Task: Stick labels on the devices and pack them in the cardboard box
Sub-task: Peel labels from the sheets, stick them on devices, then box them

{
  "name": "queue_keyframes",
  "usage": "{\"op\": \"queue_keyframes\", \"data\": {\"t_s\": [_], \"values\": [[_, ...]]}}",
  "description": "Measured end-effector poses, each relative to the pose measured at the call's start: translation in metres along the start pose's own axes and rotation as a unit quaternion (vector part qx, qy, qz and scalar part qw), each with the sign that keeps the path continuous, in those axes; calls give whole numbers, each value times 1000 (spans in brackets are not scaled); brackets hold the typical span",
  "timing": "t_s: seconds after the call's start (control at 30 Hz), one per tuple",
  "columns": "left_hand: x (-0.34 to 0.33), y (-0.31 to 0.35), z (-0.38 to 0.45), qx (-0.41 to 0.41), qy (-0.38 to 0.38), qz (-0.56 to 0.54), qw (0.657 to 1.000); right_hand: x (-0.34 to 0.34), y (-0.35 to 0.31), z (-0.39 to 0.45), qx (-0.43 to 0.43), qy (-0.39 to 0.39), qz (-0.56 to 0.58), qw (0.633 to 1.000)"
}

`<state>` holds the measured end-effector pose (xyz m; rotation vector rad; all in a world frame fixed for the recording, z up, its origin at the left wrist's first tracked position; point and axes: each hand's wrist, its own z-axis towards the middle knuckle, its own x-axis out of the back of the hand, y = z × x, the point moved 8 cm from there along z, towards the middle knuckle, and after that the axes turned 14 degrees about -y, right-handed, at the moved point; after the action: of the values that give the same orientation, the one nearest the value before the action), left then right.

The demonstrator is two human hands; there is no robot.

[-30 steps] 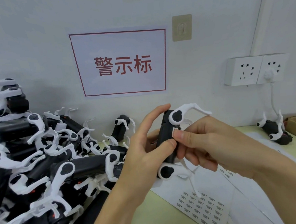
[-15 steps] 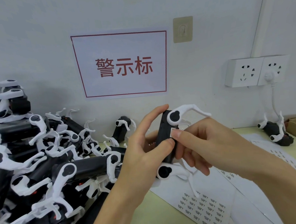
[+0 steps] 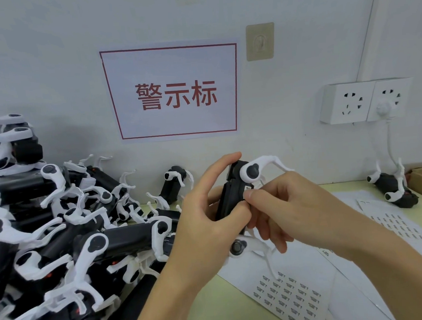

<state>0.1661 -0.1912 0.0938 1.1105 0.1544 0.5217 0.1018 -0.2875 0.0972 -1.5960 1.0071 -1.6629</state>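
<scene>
The right hand (image 3: 278, 205) has been sliding lower along the device (image 3: 232, 195), pinching a small label (image 3: 247, 188) against it; the left hand (image 3: 208, 210) is gripping the device upright above the bench (image 3: 215, 304).

Wall sign (image 3: 172, 92); double socket (image 3: 364, 101); hook (image 3: 260, 41)

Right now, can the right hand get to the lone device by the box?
Probably yes. The right hand is busy pressing a label onto the held device, but bare table and label sheets lie between it and the lone device.
</scene>
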Motion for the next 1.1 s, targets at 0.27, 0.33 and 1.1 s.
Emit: {"op": "queue_keyframes", "data": {"t_s": [0.27,0.33,1.1], "values": [[1,-1,0,0,2,-2,1000,1,-3,-3,8,-11,26,1000],[0,-1,-1,0,3,1,1000,0,-4,-3,5,-11,32,999],[-1,-1,0,1,1,-27,1000,1,-4,-3,20,-30,23,999]]}}
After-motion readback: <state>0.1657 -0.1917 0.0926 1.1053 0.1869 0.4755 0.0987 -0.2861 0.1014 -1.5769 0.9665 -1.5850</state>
